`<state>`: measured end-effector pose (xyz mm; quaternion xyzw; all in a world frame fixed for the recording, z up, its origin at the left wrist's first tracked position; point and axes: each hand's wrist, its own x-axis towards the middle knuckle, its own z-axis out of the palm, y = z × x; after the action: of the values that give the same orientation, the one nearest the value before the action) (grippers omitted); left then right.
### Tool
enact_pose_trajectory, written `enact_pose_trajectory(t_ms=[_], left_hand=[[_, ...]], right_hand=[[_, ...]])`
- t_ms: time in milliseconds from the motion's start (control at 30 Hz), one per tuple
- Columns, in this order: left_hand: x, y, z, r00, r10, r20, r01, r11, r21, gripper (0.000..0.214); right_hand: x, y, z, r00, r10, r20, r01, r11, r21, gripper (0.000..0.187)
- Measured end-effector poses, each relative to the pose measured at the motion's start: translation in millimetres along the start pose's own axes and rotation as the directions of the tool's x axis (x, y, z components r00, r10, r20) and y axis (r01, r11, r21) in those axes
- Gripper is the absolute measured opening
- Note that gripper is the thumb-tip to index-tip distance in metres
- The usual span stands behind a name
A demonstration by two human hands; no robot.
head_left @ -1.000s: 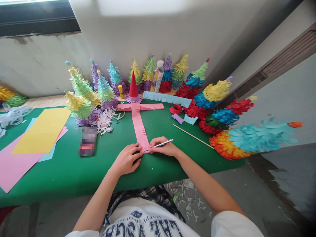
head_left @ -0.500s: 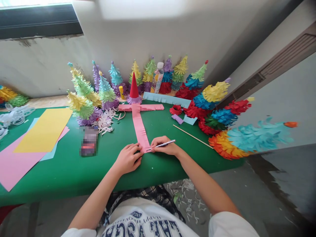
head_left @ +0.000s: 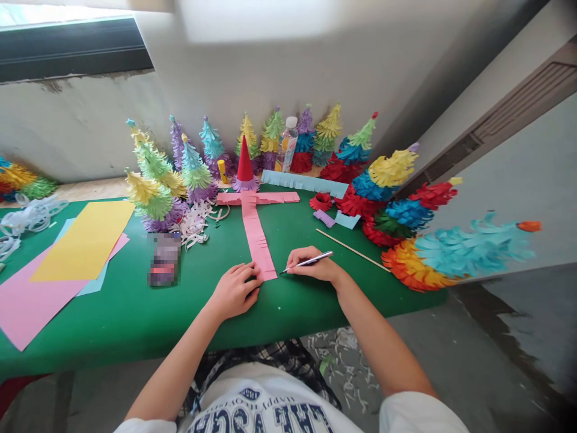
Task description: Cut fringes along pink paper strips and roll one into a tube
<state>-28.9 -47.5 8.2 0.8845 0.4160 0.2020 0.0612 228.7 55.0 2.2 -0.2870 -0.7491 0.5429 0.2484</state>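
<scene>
Toward the bench's [head_left: 288, 316] near edge, the hands are apart: the left hand [head_left: 238, 291] presses the near end of a long pink strip [head_left: 258, 231], fingers loosely bent, and the right hand [head_left: 312, 264] grips a pen [head_left: 315, 259], tip just off the strip's right side. Whether the tip touches the bench, I cannot tell. The step looks like marking the strip; the next pen stroke would call for a steady left hand and the tip brought onto the paper. The strip runs to a crosswise pink strip [head_left: 282, 196] near the far edge, where a red cone [head_left: 244, 163] stands.
</scene>
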Motion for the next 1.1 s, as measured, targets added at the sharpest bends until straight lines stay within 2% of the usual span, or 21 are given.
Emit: enact_pose_trajectory(t_ms=[133,333,500,600,700,800,967,1033,1100], left_hand=[[5,3,2.9,1.0,-0.027,-0.014,0.027,1.0,-0.001,0.018],[30,17,17.4,0.975,-0.214,-0.056,0.221,0.961,0.166,0.011],[36,22,24.3,0.974,-0.208,-0.095,0.221,0.961,0.168,0.012],[32,21,26.2,0.962,-0.236,-0.14,0.253,0.959,0.123,0.015],[28,18,26.2,0.93,-0.306,-0.204,0.32,0.947,0.037,0.016],[26,12,24.1,0.875,-0.397,-0.277,0.373,0.918,-0.136,0.015],[22,8,19.0,0.828,-0.459,-0.321,0.352,0.872,-0.34,0.017],[18,11,16.0,0.792,-0.528,-0.306,0.349,0.804,-0.482,0.017],[10,15,12.1,0.75,-0.606,-0.266,0.335,0.695,-0.636,0.017]], right_hand=[[-4,0,-6,0.995,0.077,-0.07,-0.069,0.991,0.111,0.022],[-1,-3,-5,0.965,0.069,-0.254,-0.005,0.969,0.246,0.022],[2,0,-7,0.896,0.063,-0.44,0.042,0.974,0.224,0.022],[4,2,-8,0.86,0.07,-0.505,0.029,0.982,0.186,0.023],[7,2,-7,0.838,0.081,-0.54,0.037,0.978,0.204,0.029],[8,4,-5,0.842,0.115,-0.527,0.018,0.971,0.239,0.032],[10,7,-4,0.841,0.131,-0.525,-0.006,0.972,0.233,0.035],[10,8,-4,0.842,0.122,-0.525,-0.004,0.975,0.221,0.037],[11,8,-3,0.837,0.106,-0.537,0.012,0.977,0.211,0.037]])
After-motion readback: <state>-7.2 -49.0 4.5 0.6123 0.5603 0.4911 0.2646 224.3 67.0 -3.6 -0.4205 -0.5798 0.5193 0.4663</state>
